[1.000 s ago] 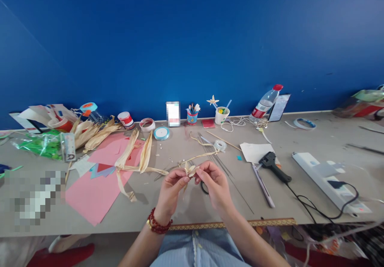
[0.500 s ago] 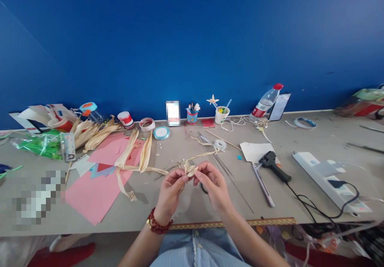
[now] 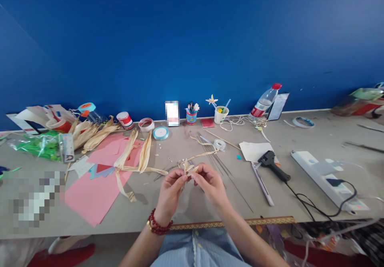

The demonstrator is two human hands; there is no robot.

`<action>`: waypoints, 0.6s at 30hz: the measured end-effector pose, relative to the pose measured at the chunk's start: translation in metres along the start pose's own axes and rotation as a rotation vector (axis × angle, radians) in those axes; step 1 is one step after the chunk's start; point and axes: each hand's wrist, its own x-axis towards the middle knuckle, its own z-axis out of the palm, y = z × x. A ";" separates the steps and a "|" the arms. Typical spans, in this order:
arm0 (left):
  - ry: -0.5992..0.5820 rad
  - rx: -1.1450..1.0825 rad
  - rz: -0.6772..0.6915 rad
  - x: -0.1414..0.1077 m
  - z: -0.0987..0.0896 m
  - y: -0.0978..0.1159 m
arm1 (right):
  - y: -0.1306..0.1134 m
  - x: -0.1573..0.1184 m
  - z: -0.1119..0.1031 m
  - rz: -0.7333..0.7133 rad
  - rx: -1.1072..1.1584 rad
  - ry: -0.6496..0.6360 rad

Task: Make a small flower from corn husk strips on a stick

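Note:
Between my two hands is a small pale flower-like piece of corn husk [image 3: 187, 167], its petals pointing up and outward. My left hand [image 3: 171, 187], with red beads at the wrist, pinches its base between thumb and fingers. From the other side my right hand [image 3: 211, 183] closes its thumb and fingertips on the lower right of the piece. The fingers hide its underside. Just beyond lie a thin husk strip [image 3: 200, 155] and several grey wires [image 3: 220, 161]. Longer dried corn husks [image 3: 129, 153] rest to the left of my hands.
Pink paper sheets [image 3: 90, 195] lie on the left of the table. To the right are a pen-like cutter [image 3: 262, 185], a black glue gun [image 3: 274, 166] and a white power strip [image 3: 327, 183] with cables. Cups, tape rolls and a bottle [image 3: 265, 103] line the blue wall.
My right thumb and fingers have shifted slightly left and closer to my left fingertips on the husk piece. My left hand keeps its pinch. The camera view has moved a little.

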 end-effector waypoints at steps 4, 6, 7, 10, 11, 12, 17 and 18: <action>0.020 0.011 -0.038 0.003 -0.003 -0.003 | 0.008 0.003 -0.001 0.047 0.014 0.000; 0.051 0.040 -0.043 0.003 -0.005 -0.003 | 0.012 0.006 -0.015 0.046 -0.034 0.032; 0.066 0.058 -0.040 0.004 -0.005 -0.002 | 0.013 0.008 -0.028 0.023 -0.091 0.072; 0.066 0.096 -0.032 0.004 -0.007 0.000 | 0.015 0.006 -0.095 -0.127 -0.445 0.321; 0.060 0.099 -0.031 0.005 -0.007 0.000 | 0.015 0.002 -0.123 -0.169 -0.613 0.429; 0.055 0.098 -0.028 0.005 -0.007 0.001 | 0.015 -0.004 -0.152 -0.207 -0.805 0.549; 0.023 0.086 -0.024 0.008 -0.002 0.000 | 0.021 -0.029 -0.263 -0.054 -1.603 0.657; 0.013 0.086 -0.024 0.009 -0.001 0.000 | 0.022 -0.030 -0.273 -0.032 -1.676 0.607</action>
